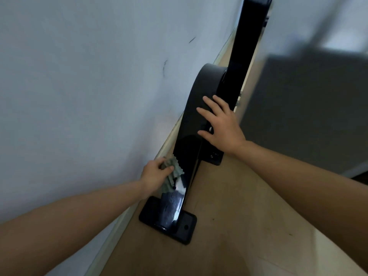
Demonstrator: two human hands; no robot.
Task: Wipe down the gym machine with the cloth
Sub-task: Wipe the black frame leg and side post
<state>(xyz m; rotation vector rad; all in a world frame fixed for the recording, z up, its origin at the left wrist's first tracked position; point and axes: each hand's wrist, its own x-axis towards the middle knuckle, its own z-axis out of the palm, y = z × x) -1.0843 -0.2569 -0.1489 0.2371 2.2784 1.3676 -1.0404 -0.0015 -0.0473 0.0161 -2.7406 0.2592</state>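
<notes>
A black gym machine (201, 100) stands along the white wall, with a rounded housing, a tall upright beam and a glossy lower bar ending in a flat foot (185, 226). My left hand (155, 174) grips a grey-green cloth (176, 170) with a zigzag edge and holds it against the glossy lower bar. My right hand (221, 124) rests flat on the rounded housing, fingers spread and straight. Part of the cloth is hidden under my left hand.
The white wall (89, 96) with a pale baseboard (167, 144) runs close along the machine's left side. Tan wooden floor (239, 216) lies to the right of the machine. A blurred grey surface (310, 108) fills the upper right.
</notes>
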